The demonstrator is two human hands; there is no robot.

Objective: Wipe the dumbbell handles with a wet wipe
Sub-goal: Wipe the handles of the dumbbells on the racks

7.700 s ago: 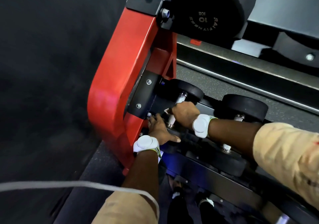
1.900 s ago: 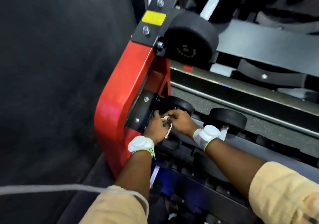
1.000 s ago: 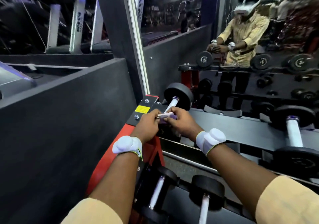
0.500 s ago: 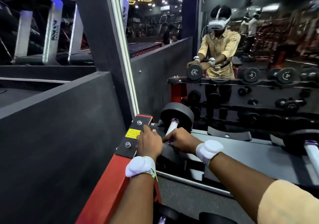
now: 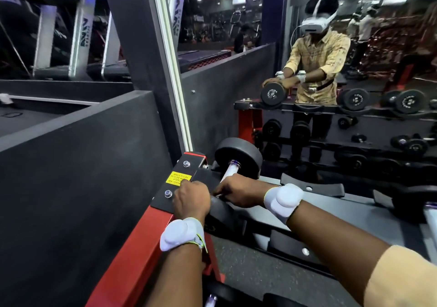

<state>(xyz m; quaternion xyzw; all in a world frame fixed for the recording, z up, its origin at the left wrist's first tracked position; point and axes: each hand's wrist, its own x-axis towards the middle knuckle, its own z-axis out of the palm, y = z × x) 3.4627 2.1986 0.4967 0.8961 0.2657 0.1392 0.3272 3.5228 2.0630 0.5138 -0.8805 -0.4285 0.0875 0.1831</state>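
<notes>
Right hand (image 5: pixel 238 191) apparently grips handle (image 5: pixel 230 171); yellow label (image 5: pixel 178 178) illegible.

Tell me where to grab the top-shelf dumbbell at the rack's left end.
Probably the pale handle, between the black heads, coming from above: the dumbbell lies flat with the handle pointing away from you, its far stretch bare, and the heads look too wide to grip.

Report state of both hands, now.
Left hand: fingers curled at the near end of the dumbbell; grip hidden, cannot tell.
Right hand: closed around the dumbbell handle.
</notes>
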